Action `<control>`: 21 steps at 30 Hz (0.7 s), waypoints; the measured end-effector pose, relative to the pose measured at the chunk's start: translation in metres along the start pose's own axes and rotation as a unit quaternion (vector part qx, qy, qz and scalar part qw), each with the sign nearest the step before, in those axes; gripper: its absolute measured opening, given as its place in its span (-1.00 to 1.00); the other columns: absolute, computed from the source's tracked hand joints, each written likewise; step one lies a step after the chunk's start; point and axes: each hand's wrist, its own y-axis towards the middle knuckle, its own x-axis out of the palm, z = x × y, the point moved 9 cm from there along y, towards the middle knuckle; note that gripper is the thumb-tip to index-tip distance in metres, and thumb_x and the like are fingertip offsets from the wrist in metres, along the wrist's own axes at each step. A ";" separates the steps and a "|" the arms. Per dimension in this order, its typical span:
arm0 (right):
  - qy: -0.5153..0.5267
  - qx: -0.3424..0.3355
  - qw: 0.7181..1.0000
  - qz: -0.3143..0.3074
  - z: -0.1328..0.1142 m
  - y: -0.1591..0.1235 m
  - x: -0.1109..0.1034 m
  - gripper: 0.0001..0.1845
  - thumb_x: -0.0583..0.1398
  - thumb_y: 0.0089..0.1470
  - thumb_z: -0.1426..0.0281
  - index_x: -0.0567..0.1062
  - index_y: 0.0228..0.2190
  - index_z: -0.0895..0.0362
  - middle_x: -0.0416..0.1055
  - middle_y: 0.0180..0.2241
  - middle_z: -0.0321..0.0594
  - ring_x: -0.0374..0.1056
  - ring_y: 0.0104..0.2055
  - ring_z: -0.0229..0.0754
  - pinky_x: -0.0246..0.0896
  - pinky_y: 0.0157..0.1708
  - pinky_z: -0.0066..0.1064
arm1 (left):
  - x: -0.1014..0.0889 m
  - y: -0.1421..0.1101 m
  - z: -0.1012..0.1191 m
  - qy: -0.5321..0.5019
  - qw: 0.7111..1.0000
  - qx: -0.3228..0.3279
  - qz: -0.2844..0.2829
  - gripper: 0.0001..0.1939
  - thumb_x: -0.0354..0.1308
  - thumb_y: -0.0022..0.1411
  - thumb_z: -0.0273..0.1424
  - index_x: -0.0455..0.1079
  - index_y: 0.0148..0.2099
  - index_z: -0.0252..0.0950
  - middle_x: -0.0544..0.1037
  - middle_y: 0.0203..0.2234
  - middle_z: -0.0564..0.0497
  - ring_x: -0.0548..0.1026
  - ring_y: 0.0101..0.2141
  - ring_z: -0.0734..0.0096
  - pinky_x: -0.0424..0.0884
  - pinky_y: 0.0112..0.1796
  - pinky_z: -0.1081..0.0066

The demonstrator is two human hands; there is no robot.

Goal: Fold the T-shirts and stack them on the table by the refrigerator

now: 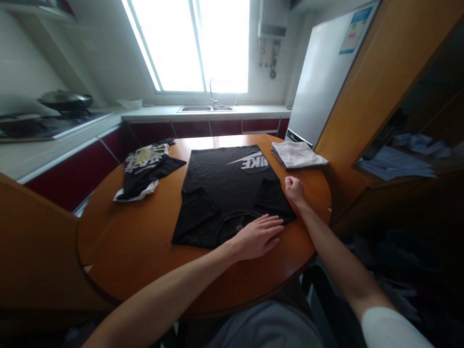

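A black T-shirt (228, 181) with a white NIKE print lies spread on the round wooden table (141, 237). Its collar faces me and its sleeves are folded inward over the body. My left hand (256, 237) rests flat with fingers extended at the collar and right shoulder edge of the shirt. Curled into a loose fist, my right hand (295, 190) sits on the table close beside the shirt's right edge, and no cloth shows in its fingers.
A folded stack of light clothes (299, 154) lies at the back right. At the left is a crumpled black-and-white printed shirt (145, 166). Beyond the table stand a counter with a sink (206, 108), a stove with a lidded wok (65, 100) and a fridge (319, 77).
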 end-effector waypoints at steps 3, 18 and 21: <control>0.000 0.000 1.000 -0.001 0.000 0.000 0.000 -0.60 0.01 0.19 0.28 0.60 -0.27 0.19 0.58 -0.20 0.06 0.46 -0.13 0.02 0.29 -0.04 -0.24 | 0.007 -0.003 -0.012 0.015 0.999 -0.047 -0.019 -0.52 -0.02 0.47 -0.25 0.26 0.33 -0.32 0.30 0.31 -0.20 0.17 0.35 0.16 0.09 0.33 0.06; -0.003 -0.009 1.000 -0.002 0.003 0.001 0.003 -0.61 0.01 0.18 0.28 0.60 -0.29 0.17 0.58 -0.22 0.04 0.45 -0.15 0.01 0.29 -0.05 -0.25 | 0.013 -0.004 -0.008 -0.003 0.999 -0.014 -0.051 -0.55 0.00 0.47 -0.24 0.35 0.27 -0.34 0.31 0.30 -0.22 0.22 0.33 0.17 0.13 0.32 0.12; -0.005 -0.010 1.000 -0.004 0.003 0.001 0.003 -0.61 0.01 0.18 0.27 0.60 -0.29 0.17 0.59 -0.21 0.04 0.45 -0.14 0.00 0.29 -0.05 -0.26 | 0.012 -0.003 -0.006 -0.006 0.998 -0.008 -0.057 -0.57 -0.01 0.47 -0.26 0.35 0.27 -0.33 0.33 0.29 -0.20 0.26 0.31 0.19 0.15 0.32 0.16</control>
